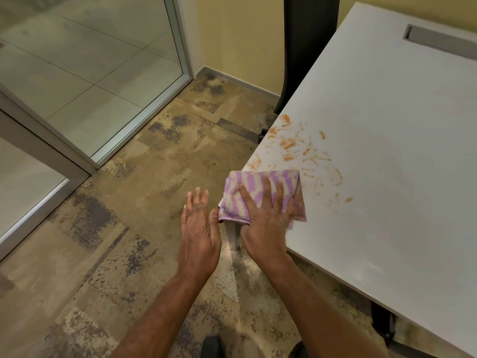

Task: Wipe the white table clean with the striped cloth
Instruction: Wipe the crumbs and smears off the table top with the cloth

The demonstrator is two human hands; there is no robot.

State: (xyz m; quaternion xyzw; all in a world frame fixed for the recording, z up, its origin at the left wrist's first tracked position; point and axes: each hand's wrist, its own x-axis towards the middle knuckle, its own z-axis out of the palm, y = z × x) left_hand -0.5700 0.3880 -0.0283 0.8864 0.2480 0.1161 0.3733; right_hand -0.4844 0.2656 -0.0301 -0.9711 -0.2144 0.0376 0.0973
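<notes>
Both forearms come up from the bottom edge, over a blotchy brown carpet (144, 192). No brands, labels or writing readable anywhere. Right hand (268, 218) is pressed flat, fingers spread, on top of the striped cloth (254, 188), a purple-and-cream one, folded, sitting right on the near corner of the white table (387, 156) and hanging a bit off the edge. Left hand (198, 226) floats open and flat just beside the cloth, off the table, holding nothing. Orange smears (296, 148) are scattered on the tabletop just beyond the cloth. Glass partition (90, 73) off to the left.
</notes>
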